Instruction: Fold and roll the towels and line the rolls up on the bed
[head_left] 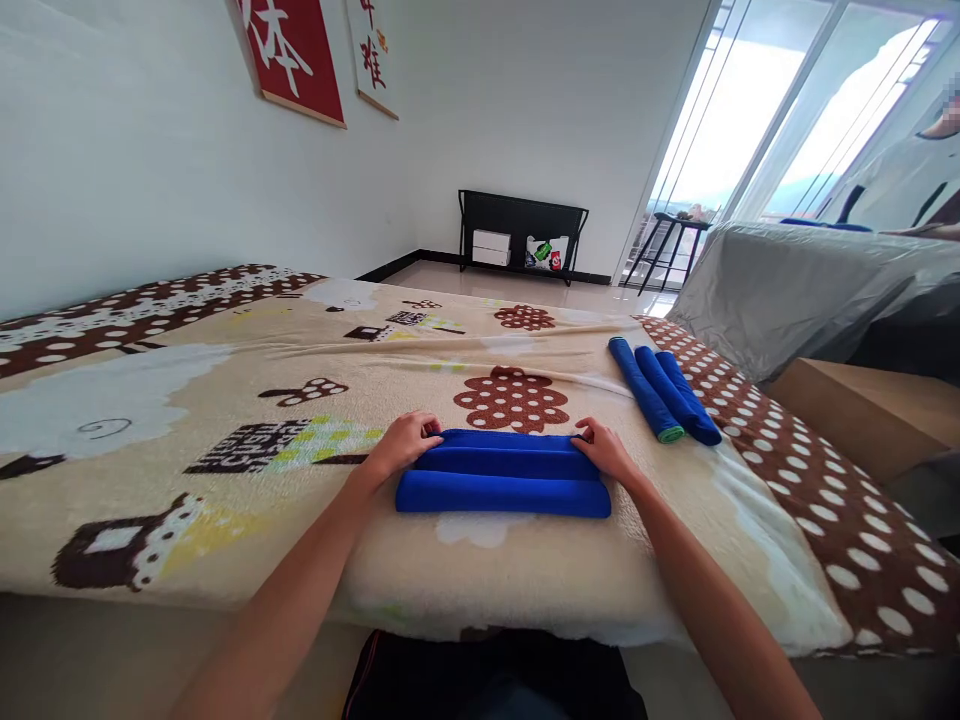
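Observation:
A blue towel (504, 492) lies in front of me on the patterned blanket, its near part folded or rolled into a thick band and its far part flat. My left hand (409, 440) pinches the towel's far left corner, thumb and fingers together. At the far right corner my right hand (602, 447) has a like pinch on the edge. To the right lie three rolled blue towels side by side: one with a green edge (646, 390), a middle one (677, 394) and a third (690, 395) partly behind it.
A cream and brown blanket (360, 560) covers the surface. Beyond it stand a black rack (521, 225) with boxes and a black stool (667, 250). At right are a cardboard box (862, 415), a plastic-covered table (750, 290) and another person (892, 180).

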